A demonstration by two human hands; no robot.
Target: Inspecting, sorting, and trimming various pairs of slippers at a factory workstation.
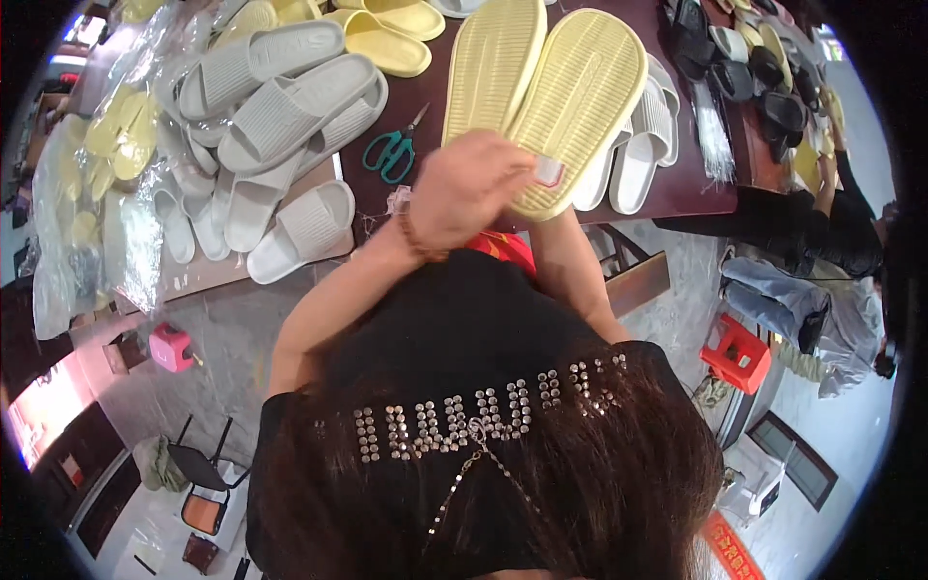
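A pair of pale yellow slippers, the left slipper [493, 68] and the right slipper [585, 92], stands raised above the table with ribbed soles facing me. My right forearm [575, 271] runs up behind their heel end; the pair rests in that hand, whose fingers are hidden. Across the heels lies my left hand [472, 188], a beaded bracelet [420, 242] on its wrist. Its fingers are closed in a pinch at the edge of a small white sticker with a red border [550, 173], against the right slipper's heel.
Grey slippers [290, 106] are heaped at the left beside yellow pairs in clear plastic bags [121, 145]. Green-handled scissors [391, 155] lie on the dark red table [696, 198]. White-grey slippers [638, 159] sit at the right, dark slippers [778, 116] farther off. Another person [822, 232] works at far right.
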